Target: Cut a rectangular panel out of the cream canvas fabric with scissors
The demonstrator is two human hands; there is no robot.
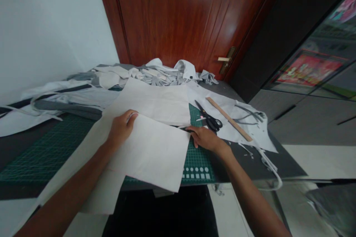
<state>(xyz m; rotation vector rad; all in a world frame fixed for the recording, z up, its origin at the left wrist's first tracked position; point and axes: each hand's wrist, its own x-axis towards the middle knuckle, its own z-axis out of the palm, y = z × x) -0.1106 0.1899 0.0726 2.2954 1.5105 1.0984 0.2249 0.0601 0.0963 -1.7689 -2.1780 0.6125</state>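
Observation:
My left hand (121, 127) pinches the far left corner of a white fabric piece (155, 152) that lies on top of a larger white fabric sheet (155, 102). At the top piece's far right corner, my right hand (204, 137) rests with fingers curled on the edge, over a green cutting mat (196, 161). Something dark and thin lies under its fingertips; I cannot make it out. Black scissors (208, 116) lie just beyond my right hand.
A wooden ruler (228, 118) lies right of the scissors on white cloth. A heap of grey and white fabric scraps (155, 74) sits at the table's far side, before a red-brown door (189, 14). A dark cabinet (278, 37) stands at right.

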